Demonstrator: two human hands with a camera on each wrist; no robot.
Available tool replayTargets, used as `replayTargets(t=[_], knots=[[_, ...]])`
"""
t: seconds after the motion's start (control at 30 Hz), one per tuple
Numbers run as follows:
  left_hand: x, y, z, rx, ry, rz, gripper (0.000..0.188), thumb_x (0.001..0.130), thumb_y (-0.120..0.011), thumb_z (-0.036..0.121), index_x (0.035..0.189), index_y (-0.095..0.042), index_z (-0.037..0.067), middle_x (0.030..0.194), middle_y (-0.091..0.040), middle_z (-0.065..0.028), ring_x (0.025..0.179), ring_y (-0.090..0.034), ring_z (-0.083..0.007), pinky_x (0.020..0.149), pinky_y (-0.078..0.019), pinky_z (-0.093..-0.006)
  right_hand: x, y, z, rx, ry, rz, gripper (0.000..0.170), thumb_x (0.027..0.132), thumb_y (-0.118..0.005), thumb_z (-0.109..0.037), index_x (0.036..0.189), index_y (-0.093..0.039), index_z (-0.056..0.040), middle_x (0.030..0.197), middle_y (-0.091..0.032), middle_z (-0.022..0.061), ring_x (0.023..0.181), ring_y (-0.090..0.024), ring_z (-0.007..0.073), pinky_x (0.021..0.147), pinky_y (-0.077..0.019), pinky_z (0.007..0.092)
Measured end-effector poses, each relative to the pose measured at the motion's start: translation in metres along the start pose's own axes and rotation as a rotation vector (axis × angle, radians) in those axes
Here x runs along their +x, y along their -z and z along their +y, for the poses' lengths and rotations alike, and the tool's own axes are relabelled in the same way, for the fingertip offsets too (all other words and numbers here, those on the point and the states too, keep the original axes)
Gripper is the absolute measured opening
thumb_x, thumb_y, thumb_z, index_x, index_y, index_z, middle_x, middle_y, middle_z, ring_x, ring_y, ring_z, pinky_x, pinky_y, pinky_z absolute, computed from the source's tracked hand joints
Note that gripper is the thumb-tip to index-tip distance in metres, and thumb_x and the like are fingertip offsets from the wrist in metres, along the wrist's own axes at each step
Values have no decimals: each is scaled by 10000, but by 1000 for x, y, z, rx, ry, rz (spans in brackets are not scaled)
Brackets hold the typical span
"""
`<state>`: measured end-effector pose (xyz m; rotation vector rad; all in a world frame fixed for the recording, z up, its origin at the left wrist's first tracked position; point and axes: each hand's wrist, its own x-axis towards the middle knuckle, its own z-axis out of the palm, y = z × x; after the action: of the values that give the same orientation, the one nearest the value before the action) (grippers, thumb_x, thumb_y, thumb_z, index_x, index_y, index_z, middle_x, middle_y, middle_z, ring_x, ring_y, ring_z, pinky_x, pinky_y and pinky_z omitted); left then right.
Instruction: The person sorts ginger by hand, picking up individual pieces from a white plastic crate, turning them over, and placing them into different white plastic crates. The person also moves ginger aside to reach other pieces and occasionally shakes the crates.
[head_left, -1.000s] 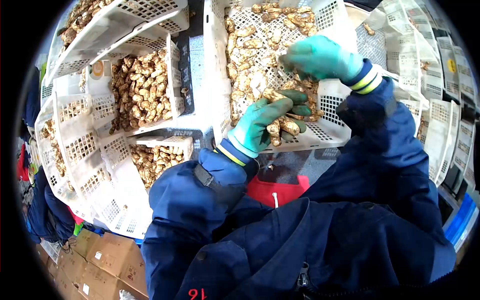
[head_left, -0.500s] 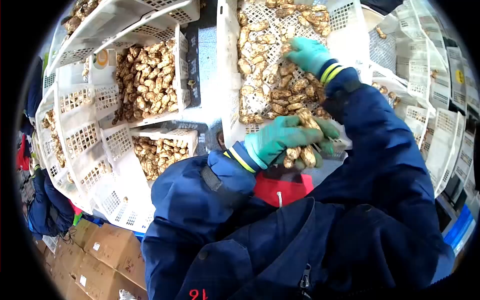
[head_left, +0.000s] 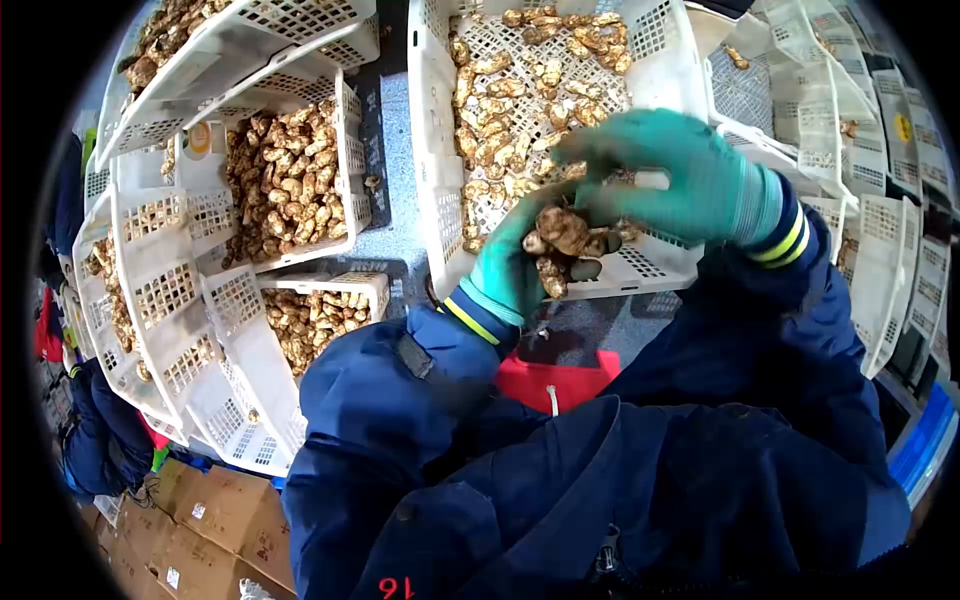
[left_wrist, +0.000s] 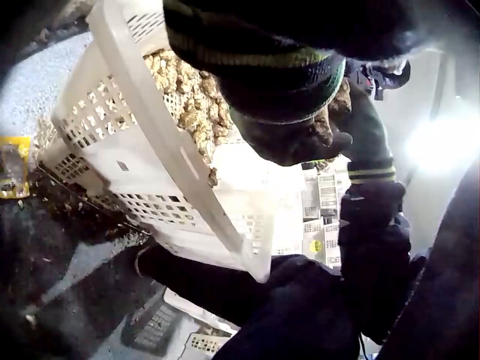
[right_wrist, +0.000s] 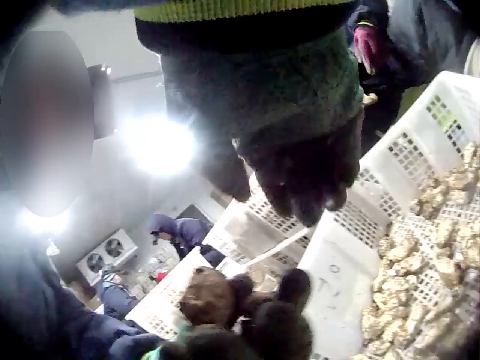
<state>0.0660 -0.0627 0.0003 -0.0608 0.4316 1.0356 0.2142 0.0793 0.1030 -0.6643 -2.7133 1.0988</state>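
Note:
My left hand [head_left: 510, 255], in a green glove, holds several brown knobbly mushrooms [head_left: 562, 232] over the near edge of a white slatted crate [head_left: 433, 190]. In the right wrist view its dark fingertips curl beside one mushroom [right_wrist: 206, 296]. My right hand [head_left: 690, 180], gloved the same way, hovers just right of and above the left, its thumb close by the held mushrooms. Seen from the right wrist, its fingers [right_wrist: 300, 180] hang loosely bent with nothing showing between them. More mushrooms [head_left: 500, 150] lie spread over the crate's floor.
To the left stand a crate heaped with mushrooms [head_left: 290, 175] and a smaller filled crate [head_left: 320, 315]. Further white crates [head_left: 880, 270] line the right side. Cardboard boxes [head_left: 210, 520] are stacked at lower left. Other people [right_wrist: 180, 232] work in the background.
My right hand reached into the crate among the mushrooms, then came back beside my left hand. The left hand shifted right and back, and its mushrooms now sit at a different angle.

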Motion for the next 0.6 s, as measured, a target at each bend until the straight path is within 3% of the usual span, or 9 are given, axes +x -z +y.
replayTargets(t=[0.07,0.13,0.2,0.27,0.33,0.4,0.47,0.53,0.6], knots=[[-7,-25,0,69,63,-4,604,946,-387,468,1323,-428,-1,1160,-593,-167,972,-635,-270,772,-558,-376,19,7,49,-225,-206,-31,339,864,-582,-297,1115,-630,-75,946,-656,136,882,-633,298,769,-505,375],[-6,-29,2,98,201,-114,585,926,-416,422,1317,-428,-14,1160,-586,-192,943,-649,-278,755,-556,-354,24,-39,90,-189,73,5,306,844,-579,-192,1134,-618,-102,860,-614,130,765,-619,265,702,-508,373],[-8,-30,-5,-50,238,-253,541,923,-435,361,1304,-437,-24,1169,-578,-203,948,-649,-290,765,-555,-352,50,-70,73,12,-180,-361,310,846,-532,-157,1146,-597,-118,843,-609,137,743,-612,307,688,-507,394],[-8,-40,-2,7,206,-263,429,941,-507,277,1236,-508,-34,1068,-630,-168,938,-648,-268,792,-538,-350,72,-136,107,-142,59,-462,361,833,-491,-112,1188,-555,-120,792,-605,145,730,-612,344,686,-509,412],[-13,-44,5,19,326,-251,415,933,-527,262,1227,-515,-32,1052,-634,-153,931,-646,-257,800,-534,-341,98,-167,122,-258,-130,-714,400,819,-460,-117,1212,-535,-134,851,-639,180,790,-618,376,712,-502,445],[-14,-38,1,-2,333,-226,400,932,-535,255,1216,-525,-25,1032,-634,-143,880,-654,-242,783,-535,-322,93,-159,143,-128,-113,-507,378,819,-470,-149,1188,-542,-111,926,-651,188,829,-622,379,717,-501,456],[-17,-43,4,15,325,-206,389,932,-536,254,1207,-532,-21,1029,-632,-137,858,-656,-230,775,-535,-311,88,-147,118,-441,-417,-235,293,845,-488,-169,1112,-569,-78,898,-639,179,809,-628,362,741,-496,463],[-20,-45,5,0,353,-175,400,941,-519,267,1224,-518,-17,1059,-624,-139,877,-652,-218,763,-532,-302,85,-134,111,-472,-358,-6,218,855,-509,-172,1040,-577,-80,840,-622,166,775,-626,343,725,-497,464],[-20,-43,-1,-20,376,-157,434,946,-493,276,1259,-492,-25,1098,-617,-156,931,-645,-238,809,-516,-314,96,-137,89,-414,-288,-268,250,838,-562,-267,1007,-610,-90,965,-653,137,901,-652,277,755,-516,445]])
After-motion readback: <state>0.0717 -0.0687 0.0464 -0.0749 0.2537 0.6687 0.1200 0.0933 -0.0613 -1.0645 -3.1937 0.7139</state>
